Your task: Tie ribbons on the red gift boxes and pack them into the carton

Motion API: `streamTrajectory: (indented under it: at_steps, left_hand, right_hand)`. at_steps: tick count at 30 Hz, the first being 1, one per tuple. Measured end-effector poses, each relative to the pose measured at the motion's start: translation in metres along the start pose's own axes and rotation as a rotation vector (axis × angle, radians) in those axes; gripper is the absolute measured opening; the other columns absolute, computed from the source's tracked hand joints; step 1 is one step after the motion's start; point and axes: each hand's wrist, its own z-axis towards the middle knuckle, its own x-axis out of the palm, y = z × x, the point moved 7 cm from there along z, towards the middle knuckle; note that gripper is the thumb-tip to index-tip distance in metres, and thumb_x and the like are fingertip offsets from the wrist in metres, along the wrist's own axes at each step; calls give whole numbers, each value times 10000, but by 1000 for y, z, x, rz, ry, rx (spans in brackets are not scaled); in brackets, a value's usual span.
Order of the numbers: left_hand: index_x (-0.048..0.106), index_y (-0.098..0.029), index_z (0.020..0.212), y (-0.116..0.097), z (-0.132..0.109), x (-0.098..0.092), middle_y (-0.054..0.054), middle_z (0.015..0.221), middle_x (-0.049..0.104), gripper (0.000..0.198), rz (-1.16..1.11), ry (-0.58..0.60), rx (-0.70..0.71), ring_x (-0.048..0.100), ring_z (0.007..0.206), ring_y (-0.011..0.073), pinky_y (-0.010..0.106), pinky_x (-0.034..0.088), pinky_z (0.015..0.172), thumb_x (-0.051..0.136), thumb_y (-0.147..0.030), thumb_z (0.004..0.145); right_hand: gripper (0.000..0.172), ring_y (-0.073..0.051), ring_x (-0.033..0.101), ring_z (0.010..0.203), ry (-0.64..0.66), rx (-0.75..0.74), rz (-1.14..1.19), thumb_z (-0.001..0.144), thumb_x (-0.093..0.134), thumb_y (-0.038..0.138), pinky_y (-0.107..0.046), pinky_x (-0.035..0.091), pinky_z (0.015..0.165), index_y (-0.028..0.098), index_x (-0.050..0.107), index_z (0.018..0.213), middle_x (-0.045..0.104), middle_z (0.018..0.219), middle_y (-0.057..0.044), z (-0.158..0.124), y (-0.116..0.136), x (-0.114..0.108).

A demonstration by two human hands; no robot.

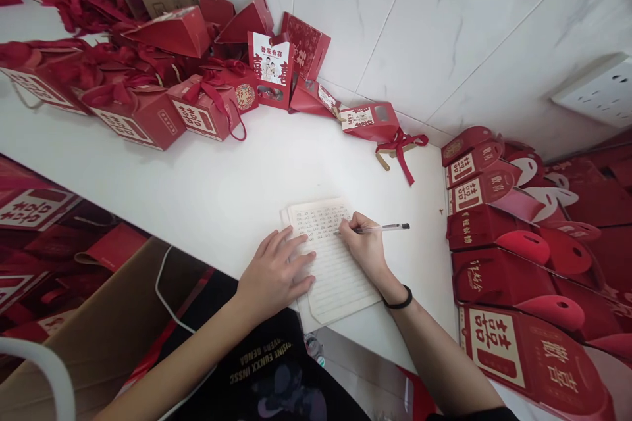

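Note:
A lined notebook (pixel 340 276) lies at a slant near the front edge of the white table (pixel 276 164). Rows of handwriting cover its upper part, and the lower lines are blank. My left hand (pixel 276 266) rests flat on the notebook's left side, fingers spread. In my right hand (pixel 364 243) is a pen (pixel 390 227) with a clear barrel and dark end, gripped between thumb and fingers. Its tip is at the written rows, on the right part of the page. A black band (pixel 399 298) circles my right wrist.
Red gift boxes (pixel 138 115) with ribbons crowd the table's left and back. One box with a loose ribbon (pixel 370 122) lies beyond the notebook. Flat-handled red boxes (pixel 494 276) line the right side. A socket strip (pixel 597 92) is on the tiled wall. A white cable (pixel 162 283) hangs at left.

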Motion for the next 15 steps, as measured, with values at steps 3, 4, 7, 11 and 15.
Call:
streamTrajectory:
  at_steps: [3,4,7,11,15]
  left_hand:
    - [678,-218,1020,0,0,0,73,1206,607,261,-4,1,-8,462,1214,302,480,414,996,567,-358,830]
    - [677,-217,1023,0,0,0,73,1208,605,261,-7,1,-9,462,1214,302,480,415,995,571,-356,828]
    - [677,-217,1023,0,-1,0,76,1206,606,264,-8,-2,-6,465,1211,305,482,419,990,574,-359,825]
    - [679,-216,1019,0,-1,0,77,1203,607,267,4,-8,0,464,1209,304,480,424,987,558,-364,833]
    - [676,-212,1024,-1,0,-1,73,1200,609,269,5,-6,5,466,1205,307,477,423,987,563,-363,832]
  right_hand:
    - [330,-96,234,489,-11,-2,-4,727,489,331,-234,216,451,217,238,546,253,504,61,0,-1,-1]
    - [328,-97,232,492,-11,-5,-5,723,488,328,-233,215,453,217,234,548,250,506,61,0,-1,-1]
    - [318,-98,224,497,-5,-10,-3,706,484,312,-234,209,453,218,224,551,234,511,60,-1,1,0]
    - [316,-98,220,496,-7,-8,4,700,483,308,-235,206,453,218,222,548,227,510,61,-1,1,-1]
    - [323,-97,227,495,-20,5,21,712,491,314,-234,211,457,217,231,547,242,508,62,0,0,-2]
